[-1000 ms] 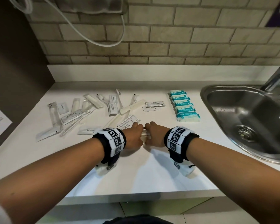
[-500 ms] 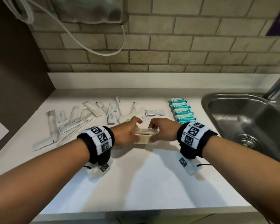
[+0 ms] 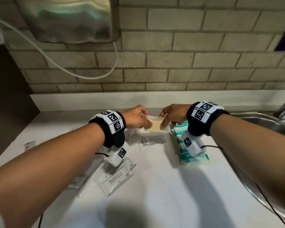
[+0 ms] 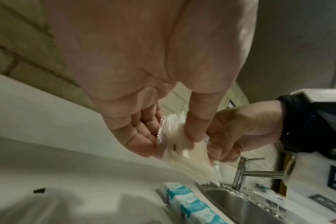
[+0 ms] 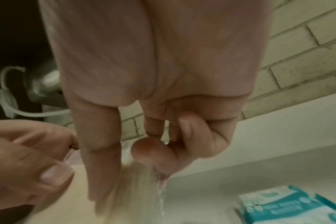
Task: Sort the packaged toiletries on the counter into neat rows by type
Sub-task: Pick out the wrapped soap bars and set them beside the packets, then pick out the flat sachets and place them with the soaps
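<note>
- Left hand (image 3: pixel 136 117) and right hand (image 3: pixel 172 116) meeting above the back of the white counter (image 3: pixel 163 186), both pinching one clear-wrapped cream packet (image 3: pixel 155 125) from opposite ends.
- Left thumb and fingers (image 4: pixel 144 136) curled round the packet's left edge; right thumb and fingers (image 5: pixel 148 153) closed on its right edge.
- Packet held clear of the counter, tilted, its crimped clear edge showing in the left wrist view; contents too blurred to name.
- Row of teal-and-white tissue packs (image 3: pixel 186 145) lying on the counter just under the right wrist, beside the steel sink (image 3: pixel 260 122).
- Small flat sachet (image 3: pixel 153 139) on the counter below the held packet.
- Larger clear printed sachets (image 3: pixel 115 180) lying under the left forearm, overlapping one another.
- Tap (image 4: pixel 246 172) standing behind the sink.
- Brick-tiled wall behind, with a metal dispenser (image 3: pixel 67 18) and a white cable (image 3: pixel 56 63) hanging from it.
</note>
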`<action>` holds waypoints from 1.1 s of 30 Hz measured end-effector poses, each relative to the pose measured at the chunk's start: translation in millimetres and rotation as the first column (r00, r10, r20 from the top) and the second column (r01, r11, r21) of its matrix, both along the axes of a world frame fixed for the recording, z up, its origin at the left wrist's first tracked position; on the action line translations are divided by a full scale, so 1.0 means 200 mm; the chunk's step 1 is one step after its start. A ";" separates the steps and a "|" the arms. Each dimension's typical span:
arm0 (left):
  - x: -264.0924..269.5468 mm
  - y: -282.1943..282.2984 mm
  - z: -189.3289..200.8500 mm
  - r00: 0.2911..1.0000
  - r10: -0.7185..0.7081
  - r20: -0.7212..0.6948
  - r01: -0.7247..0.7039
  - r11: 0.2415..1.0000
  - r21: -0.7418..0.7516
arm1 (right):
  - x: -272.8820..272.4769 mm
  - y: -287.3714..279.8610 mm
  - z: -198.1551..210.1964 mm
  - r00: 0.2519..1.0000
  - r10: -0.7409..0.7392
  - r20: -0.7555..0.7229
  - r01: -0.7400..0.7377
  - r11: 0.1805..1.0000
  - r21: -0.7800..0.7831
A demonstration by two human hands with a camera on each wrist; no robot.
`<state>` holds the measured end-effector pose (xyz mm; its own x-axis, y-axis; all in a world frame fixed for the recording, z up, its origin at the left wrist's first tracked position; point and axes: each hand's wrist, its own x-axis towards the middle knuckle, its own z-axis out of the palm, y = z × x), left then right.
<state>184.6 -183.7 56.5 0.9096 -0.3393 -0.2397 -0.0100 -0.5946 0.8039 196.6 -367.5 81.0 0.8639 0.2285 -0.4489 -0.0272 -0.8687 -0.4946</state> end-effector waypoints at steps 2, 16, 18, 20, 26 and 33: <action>0.09 -0.05 -0.06 0.998 0.033 -0.054 -0.033 0.999 0.008 | 0.09 -0.01 -0.05 1.000 -0.027 -0.006 0.027 0.999 -0.048; 0.46 -0.19 -0.42 0.959 0.175 -0.222 -0.146 0.979 0.145 | 0.47 -0.02 -0.40 0.989 -0.067 -0.130 0.043 0.982 -0.182; 0.48 -0.19 -0.42 0.961 0.164 -0.224 -0.126 0.977 0.174 | 0.47 -0.01 -0.41 0.992 -0.063 -0.110 0.039 0.977 -0.207; 0.48 -0.19 -0.43 0.961 0.167 -0.218 -0.124 0.972 0.200 | 0.48 0.00 -0.42 0.996 -0.049 -0.080 0.029 0.970 -0.242; 0.50 -0.19 -0.43 0.947 0.208 -0.244 -0.155 0.963 0.219 | 0.45 0.00 -0.40 0.999 -0.005 -0.038 -0.004 0.970 -0.243; 0.50 -0.13 -0.39 0.991 0.124 -0.050 -0.089 0.892 0.443 | 0.36 0.03 -0.39 0.976 0.059 0.208 0.008 0.952 -0.307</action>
<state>284.7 -209.7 -21.2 0.9078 -0.0859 -0.4106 0.1232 -0.8810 0.4567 269.0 -361.2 3.1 0.9423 0.1328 -0.3073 0.0731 -0.9775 -0.1981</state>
